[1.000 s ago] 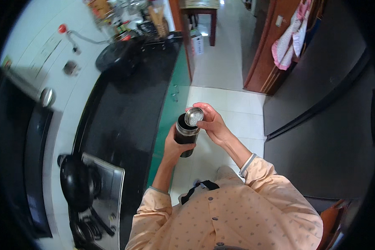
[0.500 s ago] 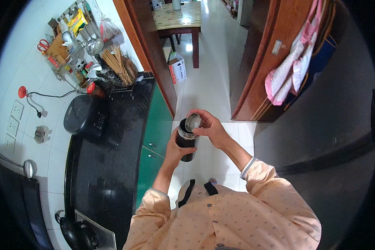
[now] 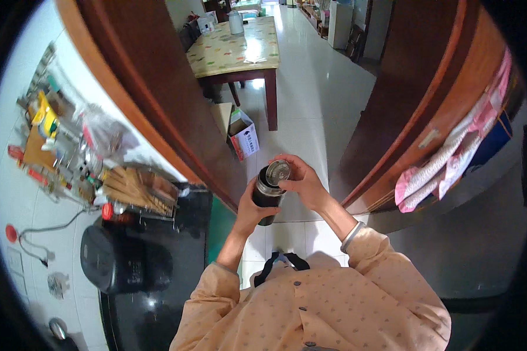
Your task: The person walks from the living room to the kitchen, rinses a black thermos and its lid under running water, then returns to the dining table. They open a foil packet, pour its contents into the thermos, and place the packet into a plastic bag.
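Out in front of my body, my left hand (image 3: 252, 212) is wrapped round a dark insulated flask (image 3: 267, 200) with a metal rim. The flask is tilted, with its open mouth facing up and the inside dark. My right hand (image 3: 306, 186) pinches a round metal tea strainer (image 3: 279, 171) by its edge, the perforated face turned toward me. The strainer stands tilted over the flask's mouth, and its lower edge is at the rim; whether they touch I cannot tell.
Ahead is a doorway with a wooden frame (image 3: 175, 146), and beyond it a table (image 3: 234, 50) and a cardboard box (image 3: 243, 134). On the left a black counter (image 3: 193, 219) bears a black rice cooker (image 3: 111, 257) and chopsticks (image 3: 136, 190). Pink-edged cloth (image 3: 436, 175) hangs at right.
I have moved forward toward the doorway, so the table and box show more fully and the counter slides back. The strainer has turned a little; both hands keep their hold.
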Motion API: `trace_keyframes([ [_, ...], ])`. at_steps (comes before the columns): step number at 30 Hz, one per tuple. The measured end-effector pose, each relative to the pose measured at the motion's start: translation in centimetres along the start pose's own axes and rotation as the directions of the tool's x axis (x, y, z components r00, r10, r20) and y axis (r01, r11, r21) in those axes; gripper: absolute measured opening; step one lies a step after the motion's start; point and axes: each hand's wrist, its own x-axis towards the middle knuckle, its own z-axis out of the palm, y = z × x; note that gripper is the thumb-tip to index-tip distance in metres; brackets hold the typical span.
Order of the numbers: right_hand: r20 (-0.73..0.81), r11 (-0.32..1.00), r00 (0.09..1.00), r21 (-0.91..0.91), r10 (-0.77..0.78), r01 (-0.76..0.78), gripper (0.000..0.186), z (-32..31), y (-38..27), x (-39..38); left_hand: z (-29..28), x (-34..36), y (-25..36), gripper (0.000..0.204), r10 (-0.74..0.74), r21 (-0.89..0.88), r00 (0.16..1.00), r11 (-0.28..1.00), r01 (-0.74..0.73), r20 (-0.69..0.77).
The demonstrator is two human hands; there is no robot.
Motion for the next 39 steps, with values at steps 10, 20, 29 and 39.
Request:
trace_keyframes([
  [10,-0.115,0.998,0.993,0.056,-0.009,0.016,0.066,-14.0,-0.5,19.2,0.6,24.7,-3.6,0.093,-0.058,-0.027,0.995,0.998,0.060,0.081],
  [20,-0.052,0.993,0.994,0.059,-0.096,0.099,0.060,-30.2,-8.0,37.6,6.2,49.6,-2.5,0.093,-0.069,0.021,0.995,0.997,0.068,0.066],
  [29,-0.162,0.988,0.979,0.076,-0.123,0.137,0.058,-43.2,-10.5,50.9,10.0,70.1,-4.1,0.088,-0.102,-0.074,0.976,0.990,0.118,0.195],
  [39,-0.262,0.976,0.945,0.042,-0.195,0.213,0.060,-57.4,-13.1,68.0,12.7,93.9,-4.5,0.088,-0.087,-0.070,0.932,0.990,0.119,0.353],
])
